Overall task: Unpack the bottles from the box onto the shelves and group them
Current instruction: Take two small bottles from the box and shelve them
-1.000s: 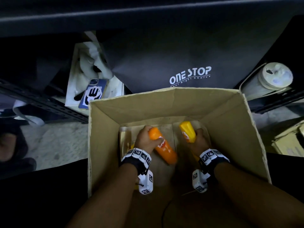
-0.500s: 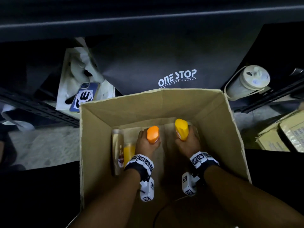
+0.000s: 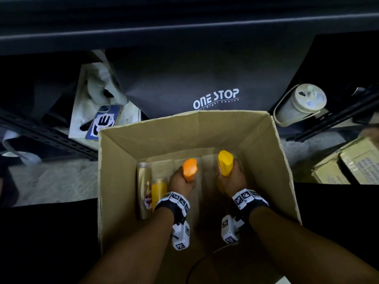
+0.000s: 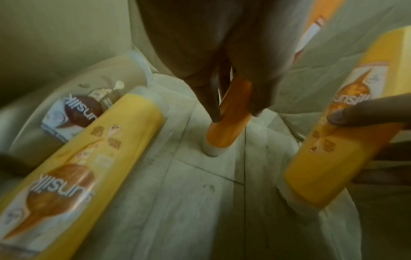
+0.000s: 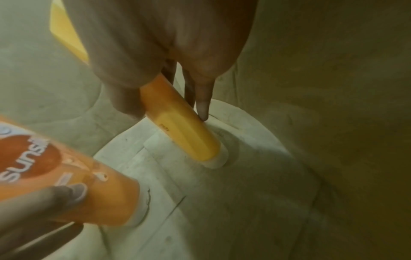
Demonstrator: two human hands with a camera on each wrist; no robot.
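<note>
Inside the open cardboard box (image 3: 127,160) my left hand (image 3: 181,182) grips an orange Sunsilk bottle (image 3: 189,168) upright, cap down. My right hand (image 3: 230,179) grips a yellow Sunsilk bottle (image 3: 225,162) the same way. The left wrist view shows the orange bottle (image 4: 229,126) between my fingers, its white cap just above the box floor, with the yellow bottle (image 4: 333,140) at right. In the right wrist view, the yellow bottle (image 5: 184,133) points at the floor and the orange one (image 5: 66,190) is at left. A gold bottle (image 3: 144,189) and another yellow bottle (image 3: 159,189) lie flat at the box's left.
A dark shelf unit with a "ONE STOP" panel (image 3: 216,98) stands behind the box. A white box with a phone (image 3: 102,121) sits at left, a white canister (image 3: 299,103) at right. Cardboard cartons (image 3: 348,165) lie on the floor at far right.
Both bottles went from tilted to upright in my hands and have risen slightly. The view has shifted, so the gold and yellow bottles at the box's left now show.
</note>
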